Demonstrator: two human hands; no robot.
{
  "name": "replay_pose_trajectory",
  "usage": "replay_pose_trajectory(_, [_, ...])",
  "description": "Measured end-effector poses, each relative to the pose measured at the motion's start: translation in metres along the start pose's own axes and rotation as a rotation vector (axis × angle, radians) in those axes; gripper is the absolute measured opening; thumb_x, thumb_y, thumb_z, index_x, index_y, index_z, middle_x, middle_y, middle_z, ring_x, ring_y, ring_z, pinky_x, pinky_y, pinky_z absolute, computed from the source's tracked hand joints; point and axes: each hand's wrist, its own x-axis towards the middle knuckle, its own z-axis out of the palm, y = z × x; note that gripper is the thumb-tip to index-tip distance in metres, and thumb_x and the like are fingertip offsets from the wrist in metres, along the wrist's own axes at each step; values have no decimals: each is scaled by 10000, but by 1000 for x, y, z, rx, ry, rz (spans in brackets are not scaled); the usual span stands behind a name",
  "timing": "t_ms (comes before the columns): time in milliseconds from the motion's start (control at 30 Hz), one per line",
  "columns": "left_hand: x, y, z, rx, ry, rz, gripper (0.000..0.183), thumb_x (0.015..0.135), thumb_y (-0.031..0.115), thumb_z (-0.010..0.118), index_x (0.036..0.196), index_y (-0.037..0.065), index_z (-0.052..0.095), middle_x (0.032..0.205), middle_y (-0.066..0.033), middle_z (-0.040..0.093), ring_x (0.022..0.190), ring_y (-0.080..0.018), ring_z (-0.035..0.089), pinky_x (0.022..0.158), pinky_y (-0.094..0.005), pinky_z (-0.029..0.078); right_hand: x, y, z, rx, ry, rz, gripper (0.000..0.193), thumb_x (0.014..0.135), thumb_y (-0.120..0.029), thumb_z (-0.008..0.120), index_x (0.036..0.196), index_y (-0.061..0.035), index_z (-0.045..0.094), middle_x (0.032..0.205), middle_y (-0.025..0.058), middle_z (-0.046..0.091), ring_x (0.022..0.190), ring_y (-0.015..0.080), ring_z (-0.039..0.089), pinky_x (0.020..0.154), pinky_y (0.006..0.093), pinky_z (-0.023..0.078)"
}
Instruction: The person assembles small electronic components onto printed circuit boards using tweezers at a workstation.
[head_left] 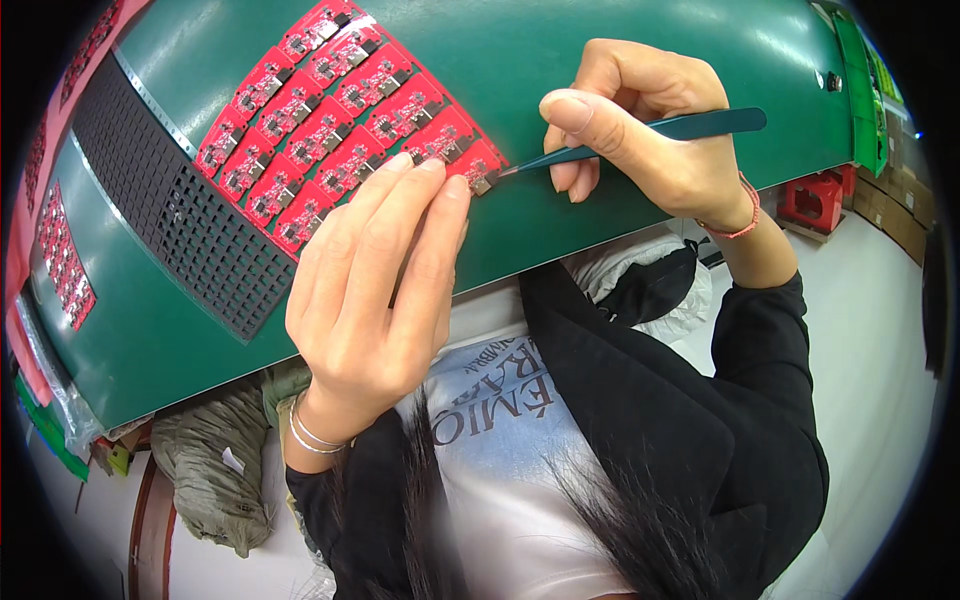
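Two hands of ours work over a green counter, and we start closest in: our black jacket sleeves and pale printed shirt fill the lower middle of the view, with dark hair hanging over them. Beside our left side a grey-green cloth bag lies on the pale floor under the counter's edge.

Our left hand carries thin silver bangles at the wrist and reaches up from below. Its fingers lie stretched out flat and close together, pressing their tips on the near corner of a red panel of small circuit boards; they pin it down rather than wrap around anything. The panel lies slanted on the counter, its boards set in rows with tiny dark parts on each.

Our right hand, with a red cord bracelet at the wrist, comes in from the right. Its fingers are closed around dark teal tweezers, thumb on top, and the tweezers' tip touches the edge of the corner board just beside the left fingertips.

Further left on the counter lies a black grid tray full of small square pockets, touching the panel's far-left side. Beyond it, near the left rim, sits another small red panel. Far off to the right, a red plastic stool stands on the floor.
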Motion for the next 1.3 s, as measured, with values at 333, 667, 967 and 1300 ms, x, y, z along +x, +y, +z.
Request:
replay_pose_trajectory(333, [0,-1,2,-8,22,2,176,826,-5,756,1000,0,781,1016,-110,744,952,-267,756,756,-348,592,-3,3,-4,-2,30,17,239,1034,-104,636,831,9,580,725,139,690,570,134,673,509,236,551])
replay_pose_trajectory(667, [0,-1,2,-11,28,4,163,817,-5,764,979,-10,783,1002,-115,743,940,-271,755,755,-347,601,-3,3,-2,16,37,12,275,1056,-156,612,834,3,582,718,130,686,569,133,664,522,241,547])
replay_pose_trajectory(967, [0,-2,3,-18,36,5,160,813,-6,765,972,-13,784,995,-113,738,937,-270,755,757,-347,601,-2,5,0,-46,31,-33,250,1049,-149,622,857,7,587,723,129,688,570,133,659,513,237,534])
replay_pose_trajectory(1300, [-1,-1,3,-9,29,6,166,813,0,772,978,-10,785,999,-110,741,940,-269,753,763,-348,600,-4,7,-3,-54,11,-43,247,1050,-137,618,851,5,580,737,131,694,580,129,668,523,236,551])
